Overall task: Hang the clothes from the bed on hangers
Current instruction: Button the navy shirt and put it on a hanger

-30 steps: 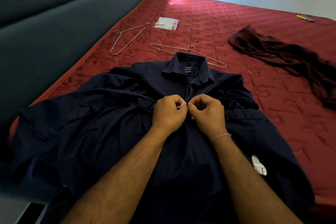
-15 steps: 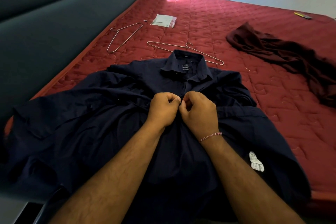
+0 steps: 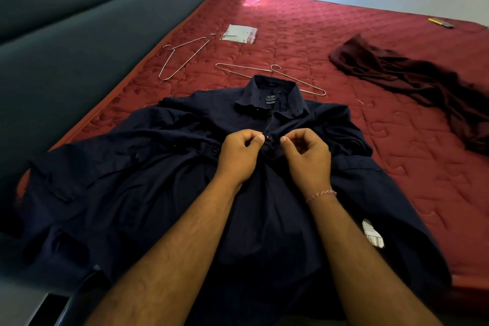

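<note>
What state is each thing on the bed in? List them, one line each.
Navy shirt: spread flat on the bed, collar open, placket pinched by both hands.
Left hand: pinching the placket.
Right hand: pinching the placket.
Near wire hanger: lying flat, bare, partly under the collar.
Far wire hanger: lying flat, bare.
Maroon garment: crumpled, unhung.
Plastic packet: lying flat.

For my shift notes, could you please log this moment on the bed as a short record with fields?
garment in work: navy shirt, spread front-up on the red mattress
left hand: pinches the shirt placket near a button
right hand: pinches the placket opposite
hangers: two wire hangers, both bare, beyond the collar
waiting garment: maroon garment, crumpled to the right
other items: clear plastic packet; yellow object at far edge
</note>
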Motion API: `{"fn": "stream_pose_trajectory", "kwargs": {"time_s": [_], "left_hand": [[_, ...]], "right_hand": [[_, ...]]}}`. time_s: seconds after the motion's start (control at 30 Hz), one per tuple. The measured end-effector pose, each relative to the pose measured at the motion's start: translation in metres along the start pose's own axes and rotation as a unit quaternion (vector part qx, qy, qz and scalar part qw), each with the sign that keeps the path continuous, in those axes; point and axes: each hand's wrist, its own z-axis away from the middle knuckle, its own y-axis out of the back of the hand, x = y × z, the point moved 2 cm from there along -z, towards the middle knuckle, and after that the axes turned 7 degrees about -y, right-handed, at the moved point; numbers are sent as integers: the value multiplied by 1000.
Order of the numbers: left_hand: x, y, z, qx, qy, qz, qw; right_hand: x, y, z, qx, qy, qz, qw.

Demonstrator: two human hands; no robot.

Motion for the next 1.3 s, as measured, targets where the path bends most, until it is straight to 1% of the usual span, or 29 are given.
{"fn": "stream_pose_trajectory", "kwargs": {"time_s": [0.03, 0.1, 0.13, 0.2, 0.23, 0.3, 0.33, 0.37, 0.4, 0.43, 0.5, 0.57, 0.6, 0.67, 0.73, 0.77, 0.83, 0.87, 0.93, 1.0, 1.03, 1.13, 1.23, 1.3], "left_hand": [[4, 2, 1, 13, -7, 4, 1000], [10, 10, 3, 28, -32, -19, 999], [13, 15, 4, 28, -56, -50, 997], [15, 28, 7, 7, -116, -170, 979], [15, 35, 9, -19, -141, -250, 958], [12, 48, 14, -86, -166, -393, 901], [9, 53, 15, -118, -166, -439, 875], [7, 57, 15, -143, -161, -466, 858], [6, 60, 16, -155, -162, -480, 848], [6, 62, 15, -152, -173, -483, 845], [15, 67, 16, -113, -226, -466, 848], [27, 72, 16, -71, -272, -400, 873], [34, 75, 17, -56, -281, -358, 889], [49, 78, 21, -44, -284, -296, 911], [59, 78, 28, -52, -297, -287, 909], [62, 76, 34, -52, -303, -293, 905], [61, 72, 48, -41, -295, -314, 902], [59, 69, 56, -40, -280, -331, 900], [51, 66, 69, -64, -229, -372, 897], [43, 67, 77, -100, -177, -424, 883], [42, 68, 78, -105, -162, -450, 872], [44, 71, 74, -109, -147, -499, 847], [47, 61, 72, -158, -136, -568, 796], [49, 54, 71, -165, -130, -587, 782]], "right_hand": [[-2, 5, 4, 8, 36, 35, 999], [0, 10, 12, -30, 76, 95, 992], [2, 12, 17, -63, 88, 136, 985], [9, 12, 23, -103, 103, 240, 960], [11, 12, 24, -99, 110, 274, 950], [8, 12, 24, -77, 117, 297, 944], [7, 12, 24, -69, 118, 297, 945], [5, 13, 25, -58, 123, 294, 946], [1, 15, 27, -39, 135, 285, 948], [-2, 18, 28, -11, 150, 268, 952], [-13, 30, 30, 57, 186, 221, 955], [-26, 42, 34, 104, 214, 199, 951], [-32, 46, 36, 112, 220, 201, 948], [-41, 53, 43, 99, 196, 222, 950], [-47, 56, 49, 53, 123, 234, 963], [-48, 57, 50, 23, 80, 222, 972], [-45, 57, 51, -39, 3, 168, 985], [-40, 56, 51, -67, -31, 130, 989], [-30, 55, 54, -110, -94, 55, 988], [-18, 56, 57, -137, -139, -10, 981], [-15, 57, 59, -146, -151, -37, 977], [-13, 61, 59, -174, -152, -82, 969], [-12, 61, 58, -200, -164, -104, 960], [-9, 62, 58, -209, -173, -129, 954]]}}
